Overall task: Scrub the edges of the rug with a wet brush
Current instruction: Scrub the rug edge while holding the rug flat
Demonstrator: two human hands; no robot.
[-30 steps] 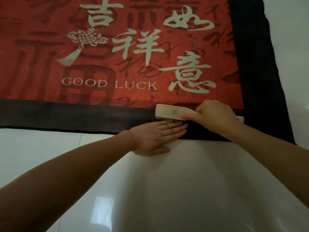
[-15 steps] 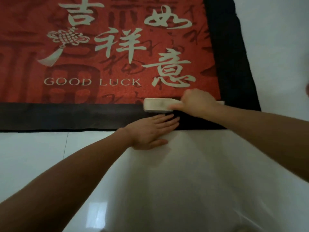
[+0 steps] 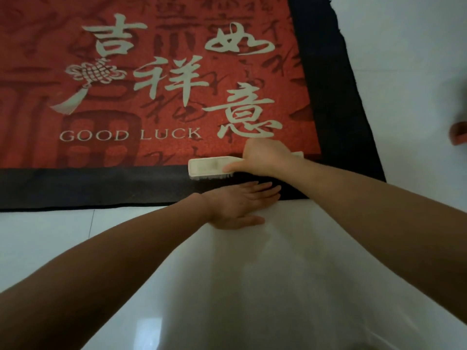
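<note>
Cream brush (image 3: 211,169) lengthwise along rug (image 3: 101,184) border

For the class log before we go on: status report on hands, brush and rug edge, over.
Right hand grips brush, bristles on rug near dark border. Left hand flat, fingers pressing the border edge. Nothing blocking the border ahead.

I see a rug (image 3: 161,152) of matt, finely grainy pile with a dull black felt-like border, a smooth cream plastic brush (image 3: 211,169), and a glossy, reflective white floor (image 3: 252,299).
</note>
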